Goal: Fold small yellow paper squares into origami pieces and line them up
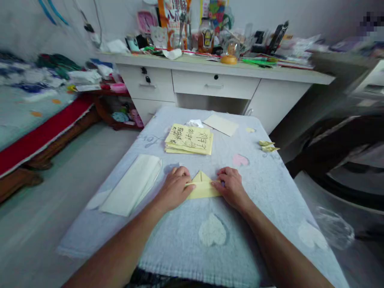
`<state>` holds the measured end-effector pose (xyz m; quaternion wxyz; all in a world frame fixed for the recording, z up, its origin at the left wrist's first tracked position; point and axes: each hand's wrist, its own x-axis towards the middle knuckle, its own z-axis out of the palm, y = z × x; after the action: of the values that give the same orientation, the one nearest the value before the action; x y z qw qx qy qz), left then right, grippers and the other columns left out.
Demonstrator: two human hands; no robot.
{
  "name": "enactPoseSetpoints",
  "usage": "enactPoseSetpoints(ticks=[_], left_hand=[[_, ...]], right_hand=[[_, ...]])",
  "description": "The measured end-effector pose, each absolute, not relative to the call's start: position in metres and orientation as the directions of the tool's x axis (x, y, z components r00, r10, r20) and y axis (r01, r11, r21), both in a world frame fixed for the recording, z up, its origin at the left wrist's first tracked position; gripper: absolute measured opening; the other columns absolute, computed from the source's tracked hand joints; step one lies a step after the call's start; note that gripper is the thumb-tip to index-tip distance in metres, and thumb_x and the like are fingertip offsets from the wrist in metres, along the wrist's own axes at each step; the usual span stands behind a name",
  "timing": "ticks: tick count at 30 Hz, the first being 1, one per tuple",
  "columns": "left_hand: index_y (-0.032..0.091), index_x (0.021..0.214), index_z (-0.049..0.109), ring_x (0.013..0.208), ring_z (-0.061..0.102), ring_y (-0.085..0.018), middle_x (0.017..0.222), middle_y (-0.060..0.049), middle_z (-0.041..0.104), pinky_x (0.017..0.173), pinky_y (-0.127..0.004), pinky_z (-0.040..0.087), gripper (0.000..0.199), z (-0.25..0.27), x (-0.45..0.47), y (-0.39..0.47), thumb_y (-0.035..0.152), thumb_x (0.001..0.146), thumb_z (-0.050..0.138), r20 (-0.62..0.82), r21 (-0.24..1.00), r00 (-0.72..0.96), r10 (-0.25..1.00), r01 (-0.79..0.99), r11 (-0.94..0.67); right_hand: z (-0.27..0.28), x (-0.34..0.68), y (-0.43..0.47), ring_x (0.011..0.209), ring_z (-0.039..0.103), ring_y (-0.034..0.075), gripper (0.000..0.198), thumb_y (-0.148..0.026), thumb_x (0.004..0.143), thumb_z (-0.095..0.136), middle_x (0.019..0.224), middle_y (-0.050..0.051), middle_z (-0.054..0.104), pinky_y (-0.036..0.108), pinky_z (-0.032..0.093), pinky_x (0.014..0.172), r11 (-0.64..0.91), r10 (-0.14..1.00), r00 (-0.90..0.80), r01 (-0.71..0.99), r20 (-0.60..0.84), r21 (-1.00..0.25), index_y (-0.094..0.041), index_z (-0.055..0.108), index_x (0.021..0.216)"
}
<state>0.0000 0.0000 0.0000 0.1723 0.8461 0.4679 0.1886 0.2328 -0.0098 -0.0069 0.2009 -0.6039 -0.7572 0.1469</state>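
A sheet of yellow paper (205,191) lies on the cloth in front of me, folded so that a triangular peak points away and a flat band runs along the near side. My left hand (177,188) grips the band's left end, thumb on top and fingers curled. At the right end, my right hand (231,185) pinches the same paper between thumb and bent fingers. Beyond it sits a stack of yellow paper (189,139) with black handwriting. To the left lies a folded white paper (132,184).
A cloth with heart prints covers the table (180,248). Toward its far side are a pale card (221,125) and a crumpled white tissue (195,123). Small folded yellow pieces (268,146) rest at the right edge. A cluttered white desk (210,82) stands behind, a bed (39,108) at left.
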Motion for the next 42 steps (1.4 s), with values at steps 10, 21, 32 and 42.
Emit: enactPoseSetpoints(ticks=[10,21,32,42], left_hand=[[0.019,0.068,0.057,0.095,0.046,-0.022,0.100,-0.002,0.057,0.082,-0.039,0.033,0.020,0.006,-0.002,0.001,0.033,0.082,0.059,0.119,0.407,0.404,0.907,0.814,-0.415],[0.024,0.096,0.061,0.104,0.044,-0.022,0.108,-0.003,0.051,0.094,-0.040,0.033,0.024,0.005,-0.003,0.008,0.013,0.077,0.055,0.125,0.518,0.474,0.872,0.718,-0.464],[0.024,0.085,0.060,0.110,0.041,-0.023,0.114,-0.002,0.046,0.098,-0.044,0.034,0.022,0.009,-0.004,0.005,0.008,0.078,0.046,0.023,0.515,0.524,0.851,0.724,-0.459],[0.029,0.093,0.059,0.116,0.038,-0.023,0.120,0.000,0.044,0.101,-0.042,0.031,0.019,0.013,-0.017,0.009,0.016,0.081,0.050,-0.054,0.545,0.534,0.844,0.724,-0.423]], right_hand=[[-0.007,0.232,-0.011,0.096,0.048,0.023,0.020,-0.034,0.080,0.068,0.099,0.006,0.060,0.037,0.034,0.084,0.210,0.975,-0.148,0.859,0.168,-0.467,-0.019,0.064,0.067],[-0.008,0.233,-0.010,0.092,0.046,0.024,0.015,-0.032,0.078,0.068,0.096,0.006,0.057,0.035,0.033,0.078,0.162,0.979,-0.092,0.889,0.181,-0.427,-0.020,0.061,0.085],[0.008,0.203,-0.023,0.087,0.045,0.020,0.017,-0.007,0.083,0.048,0.088,0.004,0.057,0.032,0.028,0.074,0.376,0.927,-0.353,0.867,0.130,-0.327,-0.020,0.060,0.084],[0.008,0.187,-0.021,0.087,0.045,0.023,0.035,-0.054,0.087,0.051,0.089,0.006,0.055,0.035,0.030,0.076,0.267,0.962,-0.249,0.940,0.110,-0.212,-0.020,0.058,0.085]])
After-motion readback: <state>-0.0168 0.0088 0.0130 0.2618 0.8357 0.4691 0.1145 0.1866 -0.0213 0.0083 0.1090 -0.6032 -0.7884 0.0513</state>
